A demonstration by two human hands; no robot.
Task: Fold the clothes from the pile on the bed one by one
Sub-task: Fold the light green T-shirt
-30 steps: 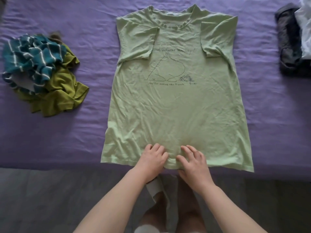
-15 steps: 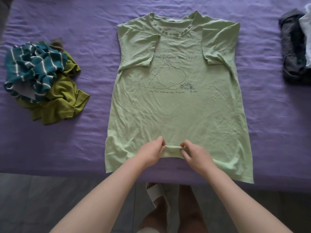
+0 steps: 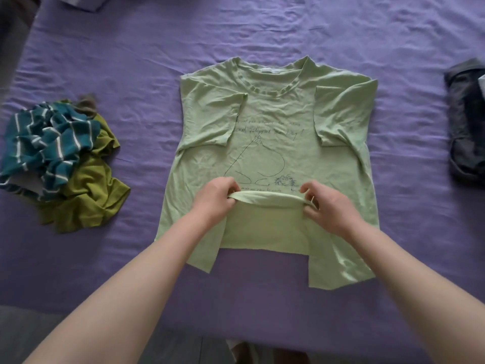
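A light green t-shirt (image 3: 275, 111) with a line drawing and handwriting lies face up on the purple bed, both sleeves turned in over the chest. My left hand (image 3: 214, 199) and my right hand (image 3: 329, 206) each pinch the bottom hem, a little apart, and hold it lifted over the lower edge of the drawing. The middle of the lower part is doubled back, while the two outer hem corners still lie flat toward me. The pile of unfolded clothes (image 3: 60, 158) lies at the left: a teal striped garment on top of an olive green one.
The purple sheet (image 3: 131, 61) covers the bed. A dark grey stack of folded clothes (image 3: 465, 122) sits at the right edge. More fabric shows at the top left corner. The bed's near edge and grey floor (image 3: 31, 334) lie below my arms.
Both hands took hold of the bottom hem and carried it away from me toward the chest, spreading a little apart. The view moved closer over the bed.
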